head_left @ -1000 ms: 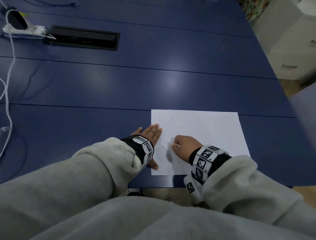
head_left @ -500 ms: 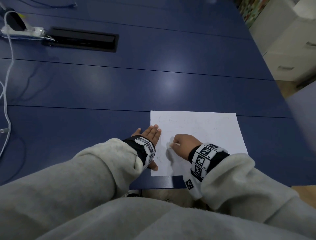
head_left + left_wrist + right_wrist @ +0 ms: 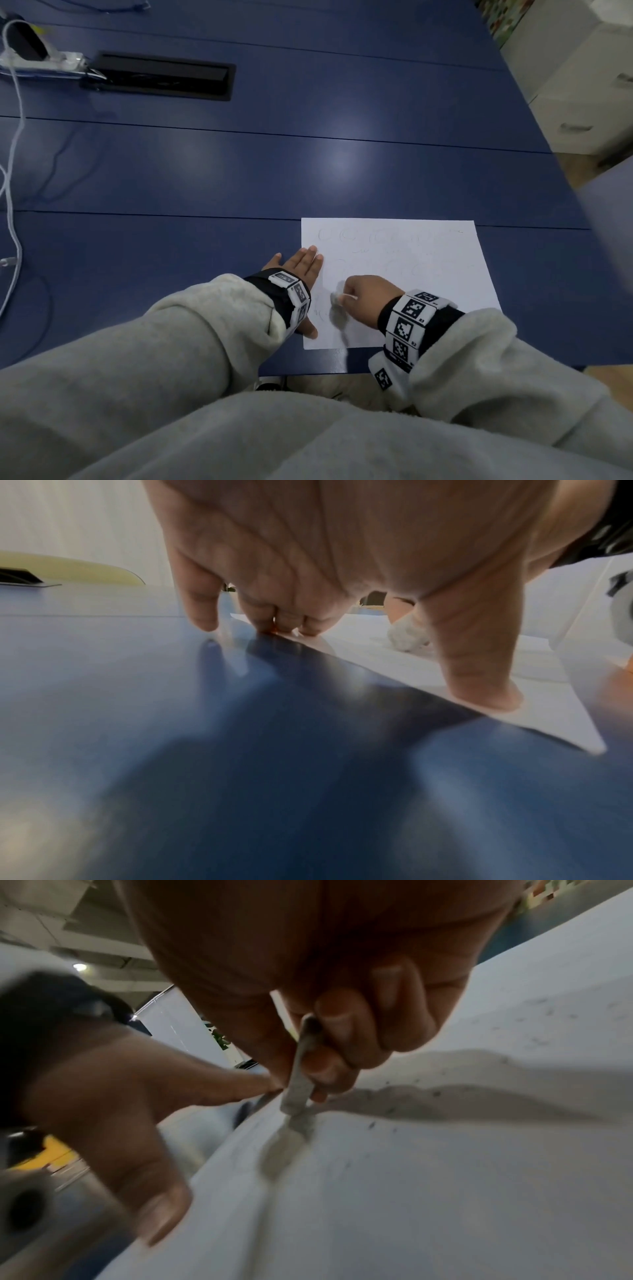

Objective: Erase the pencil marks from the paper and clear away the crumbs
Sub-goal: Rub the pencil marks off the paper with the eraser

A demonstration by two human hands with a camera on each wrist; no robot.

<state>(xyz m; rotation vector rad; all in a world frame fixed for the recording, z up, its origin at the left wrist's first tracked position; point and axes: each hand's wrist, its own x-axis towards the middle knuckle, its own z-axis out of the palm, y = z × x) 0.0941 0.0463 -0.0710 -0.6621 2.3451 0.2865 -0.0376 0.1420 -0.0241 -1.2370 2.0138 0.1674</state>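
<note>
A white sheet of paper with faint pencil loops lies near the front edge of the blue table. My left hand lies flat with straight fingers, pressing the paper's left edge; its thumb sits on the sheet. My right hand pinches a white eraser and holds its tip on the paper's lower left part. In the right wrist view the eraser touches the paper, and dark crumbs lie scattered around it.
A black cable hatch and a white power strip with a white cord sit at the table's far left. White cabinets stand beyond the right edge. The table's front edge runs just below the paper.
The right hand has shifted the eraser a little over the paper's lower left area. The left hand stays pressed on the left edge.
</note>
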